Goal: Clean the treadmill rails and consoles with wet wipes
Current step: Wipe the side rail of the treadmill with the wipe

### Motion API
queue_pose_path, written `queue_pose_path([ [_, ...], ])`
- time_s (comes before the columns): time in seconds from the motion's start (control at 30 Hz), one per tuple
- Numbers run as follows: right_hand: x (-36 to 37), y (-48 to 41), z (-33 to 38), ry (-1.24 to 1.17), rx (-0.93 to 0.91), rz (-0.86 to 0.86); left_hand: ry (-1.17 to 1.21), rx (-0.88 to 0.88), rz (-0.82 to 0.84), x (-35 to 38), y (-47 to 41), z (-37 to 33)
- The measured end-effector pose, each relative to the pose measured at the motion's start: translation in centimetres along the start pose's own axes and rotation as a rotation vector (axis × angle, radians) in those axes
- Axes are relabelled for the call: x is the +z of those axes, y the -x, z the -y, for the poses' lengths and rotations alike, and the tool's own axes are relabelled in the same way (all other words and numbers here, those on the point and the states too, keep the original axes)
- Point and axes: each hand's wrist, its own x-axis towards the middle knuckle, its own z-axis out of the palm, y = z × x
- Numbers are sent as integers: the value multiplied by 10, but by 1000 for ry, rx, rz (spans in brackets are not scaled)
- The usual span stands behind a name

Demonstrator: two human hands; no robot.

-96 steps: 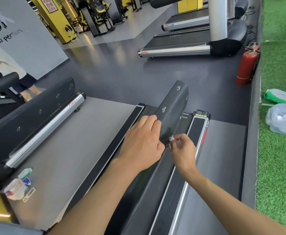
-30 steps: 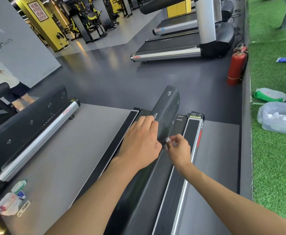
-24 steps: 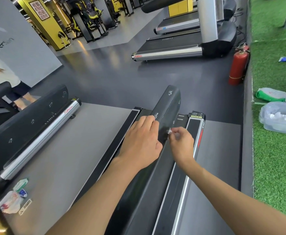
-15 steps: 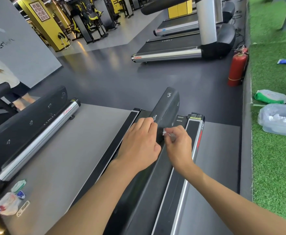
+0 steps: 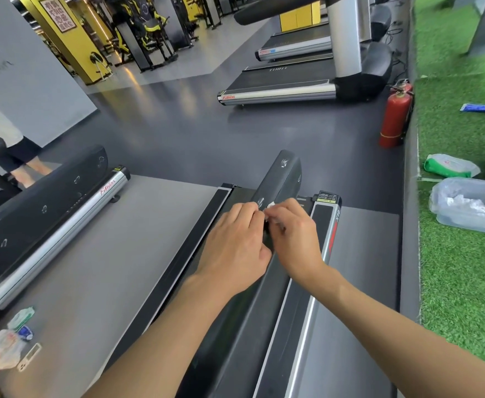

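While a person bends over a gym treadmill, both hands meet on its black handrail [image 5: 282,173].
Left hand [image 5: 235,245] curls over the handrail's top; touching it, right hand [image 5: 293,239] pinches a small white wet wipe [image 5: 270,205] against the handrail. Its long axis runs straight away from the person, far end just beyond the fingertips; the wipe-holding right hand looks best placed for an outward stroke.

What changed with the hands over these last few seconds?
The right hand, pinching the white wipe, slid up the black handrail toward its far end, until it is up against the left hand. The left hand kept holding the handrail; nothing was let go.
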Motion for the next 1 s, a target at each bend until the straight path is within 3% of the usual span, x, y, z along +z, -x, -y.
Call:
queue_pose_path([
  [0.13,2,-10,-3,26,154,-55,6,0,-12,1,0,1],
  [0.23,3,-3,-1,60,93,-26,18,9,-21,0,1,1],
  [0.37,2,-10,1,93,165,-39,33,27,-38,0,0,1],
  [0.5,4,3,7,54,83,-32,28,21,-35,0,1,1],
  [0.6,3,-7,6,51,225,-97,21,17,-30,1,1,2],
  [0.73,8,14,6,38,178,-86,55,9,-10,-1,-5,3],
  [1.0,5,18,-19,-121,317,-71,37,-4,17,8,-36,4],
])
